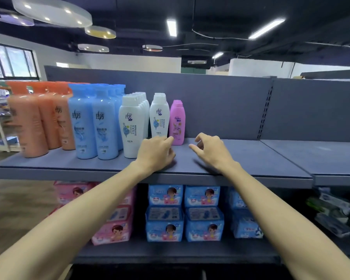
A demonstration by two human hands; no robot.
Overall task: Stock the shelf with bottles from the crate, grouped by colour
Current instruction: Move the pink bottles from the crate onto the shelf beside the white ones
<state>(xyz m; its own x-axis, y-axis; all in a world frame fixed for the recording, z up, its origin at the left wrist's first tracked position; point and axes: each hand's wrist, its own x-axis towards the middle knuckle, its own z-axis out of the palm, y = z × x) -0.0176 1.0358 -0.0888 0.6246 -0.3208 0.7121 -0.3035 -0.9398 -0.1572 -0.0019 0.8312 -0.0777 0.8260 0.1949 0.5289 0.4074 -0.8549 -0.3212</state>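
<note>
I see both bare arms stretched forward from the bottom corners, the hands over the grey shelf (pixel 251 156). My left hand (pixel 156 151) hovers knuckles-up with its fingers loosely curled, the tips at the base of the pink bottle (pixel 177 122); whether they touch it I cannot tell. It holds nothing. My right hand (pixel 209 149) sits just beside it, apart from it, fingers hooked in the air with the thumb stuck out to the left, also holding nothing.

The bottles stand upright in rows along the left half of the shelf, sorted by colour: orange bottles (pixel 34 120) at the far left, blue bottles (pixel 93 122) next, then two rows of white bottles (pixel 130 126), then the pink row at the right end. The shelf to the right of the pink row is bare grey board.

Behind each front bottle I make out only caps and shoulders, so I cannot count the rows. The orange ones are blurred at the frame edge. Below, pink packs (pixel 113 231) and blue packs (pixel 182 213) are partly covered by my forearms. The crate is out of view.
</note>
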